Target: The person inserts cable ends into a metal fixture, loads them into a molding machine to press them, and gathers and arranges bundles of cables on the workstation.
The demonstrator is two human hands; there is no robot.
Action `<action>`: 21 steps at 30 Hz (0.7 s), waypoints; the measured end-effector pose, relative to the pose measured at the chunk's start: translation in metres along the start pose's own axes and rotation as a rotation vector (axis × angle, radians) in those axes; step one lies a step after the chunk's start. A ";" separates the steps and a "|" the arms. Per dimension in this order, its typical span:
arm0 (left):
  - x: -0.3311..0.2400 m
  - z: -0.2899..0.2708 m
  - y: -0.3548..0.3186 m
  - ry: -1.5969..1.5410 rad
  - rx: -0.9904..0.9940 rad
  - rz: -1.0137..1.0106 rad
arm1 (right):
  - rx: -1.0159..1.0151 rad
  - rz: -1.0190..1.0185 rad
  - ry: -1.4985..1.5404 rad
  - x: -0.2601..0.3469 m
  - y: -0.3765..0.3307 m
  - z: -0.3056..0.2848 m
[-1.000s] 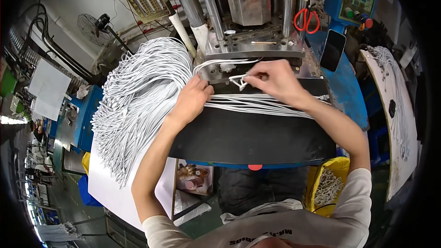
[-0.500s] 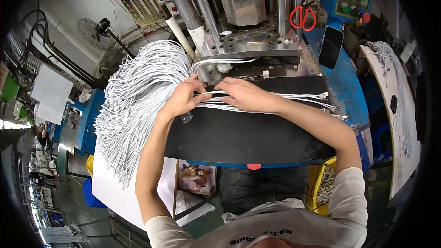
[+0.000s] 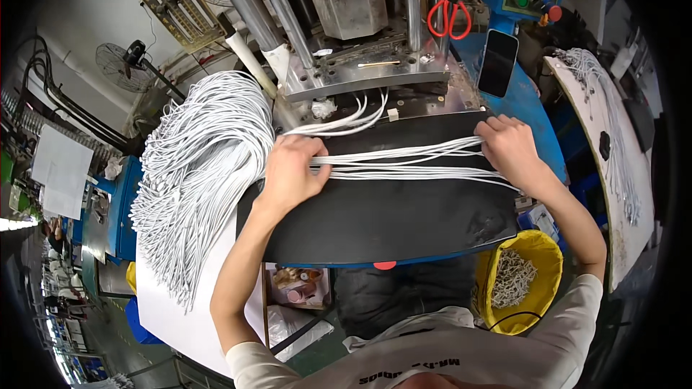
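Observation:
Several thin white cables (image 3: 404,153) stretch across a black mat (image 3: 382,223) in two loose groups. My left hand (image 3: 294,173) is closed round them near their left side, thumb lying across. At the far right of the mat my right hand (image 3: 508,148) has its fingers curled on the upper group, hiding the cable ends there. The lower group runs on below that hand. To the left hangs a thick bundle of white cables (image 3: 202,173). A few more cables (image 3: 353,126) curve from beside my left hand towards the metal machine.
Behind the mat stands a press-like machine with a steel plate (image 3: 367,79) and upright rods. Red-handled scissors (image 3: 448,20) hang there, and a phone (image 3: 499,63) rests on the blue surface. A yellow-lined bin (image 3: 548,274) holds white scraps below right. A board with cables (image 3: 587,144) stands farther right.
My right hand has slid right along the cables, away from my left hand to their right-hand ends. My left hand has closed round the cables. The whole view has shifted a little.

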State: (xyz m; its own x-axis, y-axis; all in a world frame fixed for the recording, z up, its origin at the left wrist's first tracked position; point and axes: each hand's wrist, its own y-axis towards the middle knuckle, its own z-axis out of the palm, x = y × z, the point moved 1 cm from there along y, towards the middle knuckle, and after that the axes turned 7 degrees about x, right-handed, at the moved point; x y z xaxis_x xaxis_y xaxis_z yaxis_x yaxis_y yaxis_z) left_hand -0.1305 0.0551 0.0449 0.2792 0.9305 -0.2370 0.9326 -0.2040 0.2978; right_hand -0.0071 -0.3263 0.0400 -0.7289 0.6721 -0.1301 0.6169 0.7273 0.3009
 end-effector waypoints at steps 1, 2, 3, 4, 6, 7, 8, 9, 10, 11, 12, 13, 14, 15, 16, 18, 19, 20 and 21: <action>-0.014 0.002 0.001 0.035 0.018 -0.016 | -0.036 0.003 0.006 -0.003 0.000 -0.001; -0.031 0.002 0.004 0.029 0.020 -0.008 | -0.073 0.005 0.012 -0.006 -0.001 -0.002; -0.048 0.004 0.006 -0.233 0.144 -0.109 | -0.067 0.014 0.009 -0.006 -0.001 -0.001; -0.062 0.012 0.007 -0.493 0.271 -0.211 | -0.057 0.028 0.006 -0.004 0.001 0.001; -0.083 0.028 -0.001 -0.764 0.406 -0.104 | -0.054 0.032 0.011 0.009 0.015 0.001; -0.094 0.034 -0.002 -0.760 0.398 -0.114 | -0.072 -0.044 0.031 0.027 0.021 0.002; -0.103 0.044 -0.002 -1.159 0.575 -0.246 | -0.087 -0.114 0.047 0.051 0.024 0.003; -0.108 0.050 -0.004 -1.559 0.748 -0.383 | 0.050 -0.218 0.057 0.079 0.024 0.003; -0.107 0.053 -0.007 -1.560 0.750 -0.380 | 0.190 -0.315 0.062 0.098 0.022 0.001; -0.103 0.057 -0.012 -1.561 0.708 -0.386 | 0.190 -0.310 0.063 0.099 0.023 0.001; -0.099 0.060 -0.017 -1.561 0.664 -0.392 | 0.123 -0.277 0.069 0.098 0.025 0.001; -0.097 0.061 -0.019 -1.564 0.619 -0.400 | 0.057 -0.246 0.074 0.096 0.029 0.001; -0.096 0.061 -0.020 -1.566 0.620 -0.403 | -0.008 -0.216 0.079 0.097 0.031 -0.001; -0.096 0.061 -0.022 -1.582 0.620 -0.427 | -0.005 -0.217 0.081 0.101 0.031 -0.002; -0.095 0.059 -0.024 -1.598 0.620 -0.452 | 0.098 -0.259 0.196 0.108 0.028 -0.002; -0.091 0.057 -0.027 -1.616 0.616 -0.480 | 0.305 -0.342 0.425 0.121 0.025 -0.009; -0.087 0.055 -0.029 -1.651 0.560 -0.467 | 0.307 -0.345 0.427 0.121 0.026 -0.011; -0.084 0.053 -0.030 -1.684 0.504 -0.454 | 0.253 -0.358 0.526 0.119 0.027 -0.014; -0.081 0.052 -0.032 -1.717 0.447 -0.441 | 0.197 -0.370 0.626 0.117 0.029 -0.016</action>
State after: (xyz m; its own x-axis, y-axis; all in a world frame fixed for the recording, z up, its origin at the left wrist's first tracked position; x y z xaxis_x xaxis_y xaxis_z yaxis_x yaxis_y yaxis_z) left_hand -0.1710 -0.0295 0.0064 -0.3459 -0.3148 -0.8839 0.8982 -0.3835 -0.2149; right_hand -0.0795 -0.2284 0.0487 -0.8952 0.2175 0.3889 0.2978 0.9413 0.1592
